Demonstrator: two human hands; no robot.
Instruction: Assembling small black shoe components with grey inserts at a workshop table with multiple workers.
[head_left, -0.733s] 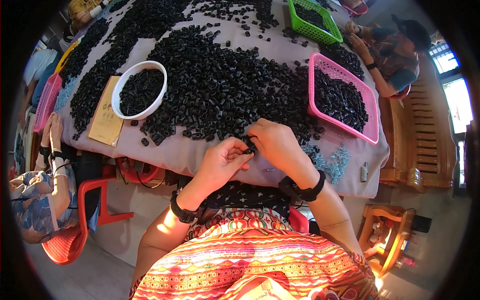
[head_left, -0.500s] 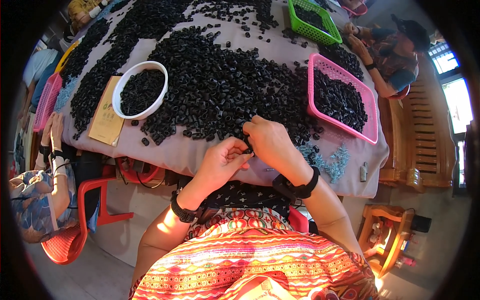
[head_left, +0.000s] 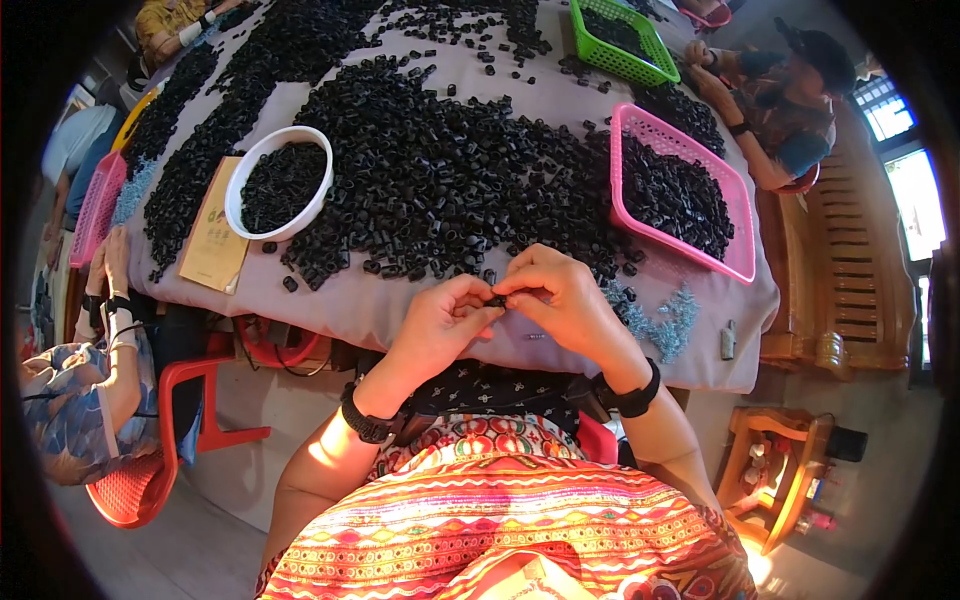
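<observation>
The left hand (head_left: pixel 440 325) and right hand (head_left: pixel 560 300) meet fingertip to fingertip at the near edge of the tabletop (head_left: pixel 330 300), both closed in a pinch on one small black piece (head_left: pixel 496 299) held between them; it is too small to tell which way its long axis runs. Just beyond the hands lies the big heap of black pieces (head_left: pixel 430 180). Farther out, a white bowl (head_left: pixel 240 200) sits to the left and a pink basket (head_left: pixel 735 195) to the right.
</observation>
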